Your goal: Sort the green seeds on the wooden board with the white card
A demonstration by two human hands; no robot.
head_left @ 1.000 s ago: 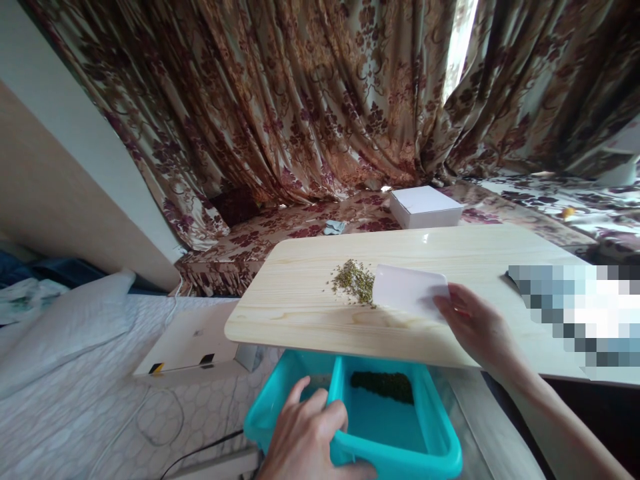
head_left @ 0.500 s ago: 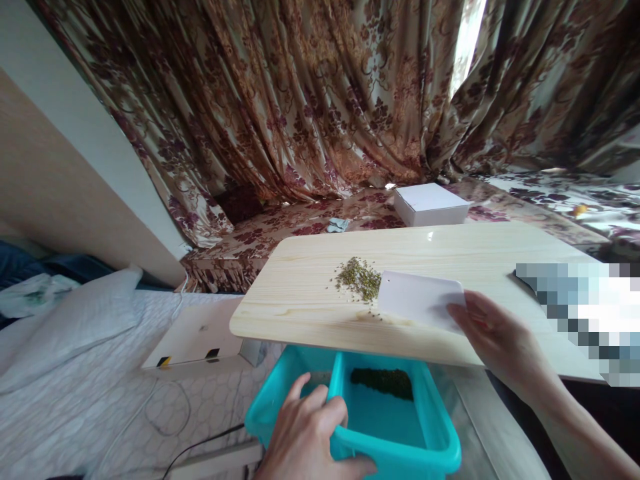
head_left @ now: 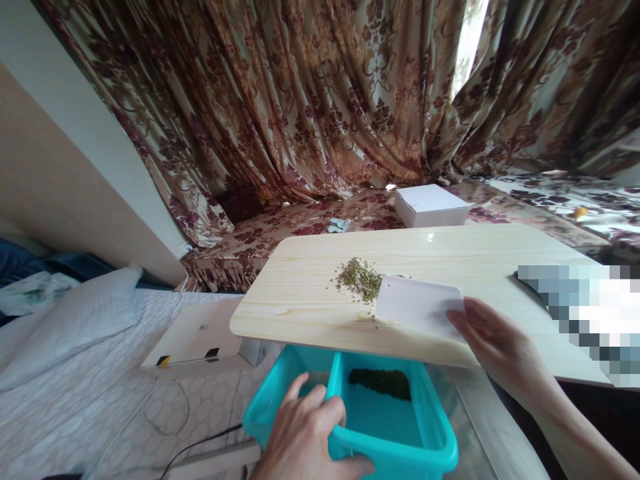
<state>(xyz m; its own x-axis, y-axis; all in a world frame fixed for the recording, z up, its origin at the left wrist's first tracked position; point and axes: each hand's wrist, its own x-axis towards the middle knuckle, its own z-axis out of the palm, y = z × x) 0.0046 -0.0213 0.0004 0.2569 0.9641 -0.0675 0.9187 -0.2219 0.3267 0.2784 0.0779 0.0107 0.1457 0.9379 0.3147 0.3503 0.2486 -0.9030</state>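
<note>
My right hand [head_left: 503, 337] is closed on the right end of a flat white plastic scraper [head_left: 420, 305] with a small hole in its far corner. The scraper leans over the light wooden tabletop [head_left: 300, 267], its left end against a loose heap of small green beans [head_left: 358, 279]. A few beans show just behind its upper edge. Below the table's near edge is a turquoise two-compartment bin [head_left: 390, 427]. My left hand [head_left: 310, 433] grips its near rim by the divider. A dark green mass of beans [head_left: 380, 383] lies at the back of the right compartment.
A white box [head_left: 433, 203] and a small pale blue cloth [head_left: 338, 225] lie behind the table. On the bed at left are a flat white carton [head_left: 197, 333], a pillow [head_left: 75, 313] and cables. A dark-edged, pixelated object [head_left: 575, 313] covers the table's right side.
The scraper has shifted slightly toward the table's near edge, and a few beans now show behind it. My left hand and the bin look nearly unmoved.
</note>
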